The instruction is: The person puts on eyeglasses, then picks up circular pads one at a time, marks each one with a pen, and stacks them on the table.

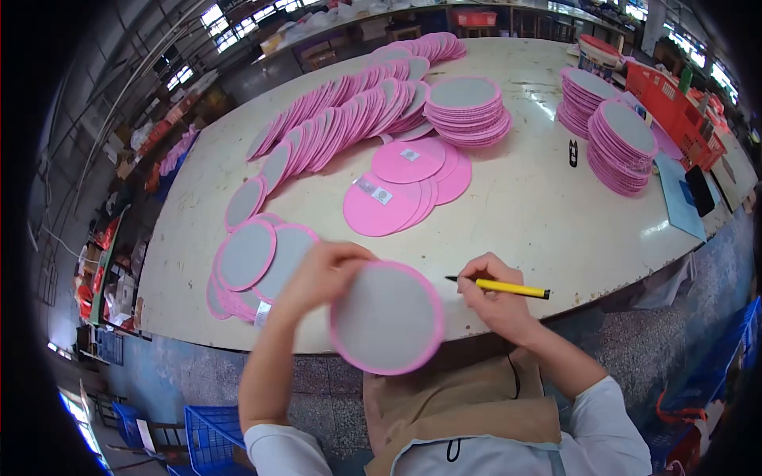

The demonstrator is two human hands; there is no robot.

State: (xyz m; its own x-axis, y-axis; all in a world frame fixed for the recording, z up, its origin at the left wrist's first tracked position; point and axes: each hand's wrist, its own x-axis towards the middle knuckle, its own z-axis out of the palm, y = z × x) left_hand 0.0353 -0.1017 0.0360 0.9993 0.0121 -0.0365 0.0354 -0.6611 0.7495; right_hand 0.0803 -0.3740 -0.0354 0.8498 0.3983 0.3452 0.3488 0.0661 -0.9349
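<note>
My left hand [329,274] grips the upper left rim of a round grey disc with a pink edge [389,317], tilted up at the table's front edge. My right hand [496,297] is closed around a yellow pen [512,288] whose dark tip points left, apart from the disc. A loose heap of similar discs [248,255] lies left of my left hand. Ahead of my hands, several pink discs [382,208] lie pink side up, two with small pale labels. What the disc's far side looks like is hidden.
Long leaning rows of discs [341,119] cross the table [540,230], with an upright stack [464,111] beside them. Two more stacks [623,147] stand at the right, near small black snips [573,153], a red basket [667,103] and a phone [700,190].
</note>
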